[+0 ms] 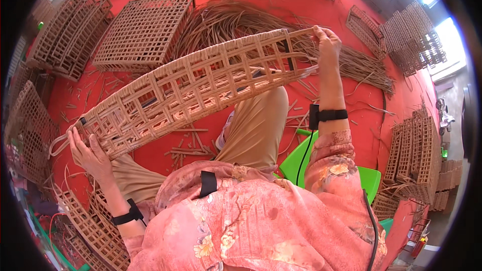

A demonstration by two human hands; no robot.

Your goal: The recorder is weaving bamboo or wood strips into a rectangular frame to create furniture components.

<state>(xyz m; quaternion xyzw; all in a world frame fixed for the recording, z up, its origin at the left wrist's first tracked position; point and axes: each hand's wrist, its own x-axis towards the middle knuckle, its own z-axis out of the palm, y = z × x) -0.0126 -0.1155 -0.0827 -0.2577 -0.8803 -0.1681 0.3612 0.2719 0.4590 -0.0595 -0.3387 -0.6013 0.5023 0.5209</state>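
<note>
A long woven rattan basket (221,46) with open square lattice walls is held up across my lap, tilted so its right end is higher. Pale strip is wrapped closely along its upper rim. My left hand (91,154) grips the lower left corner, its thumb against the lattice and a loose strip loop (59,145) beside the fingers. My right hand (327,45) is raised past the right end, its fingers pinched on a rattan strip (301,32) that runs out from the rim. More strip ends stick out below it, near my right wrist.
A big heap of loose strips (226,17) lies on the red floor ahead. Finished-looking lattice pieces stand around: a large one (145,30) at far left, stacks (414,153) at right, others (88,221) near left. Short offcuts (193,145) litter the floor. A green stool (369,180) is at my right.
</note>
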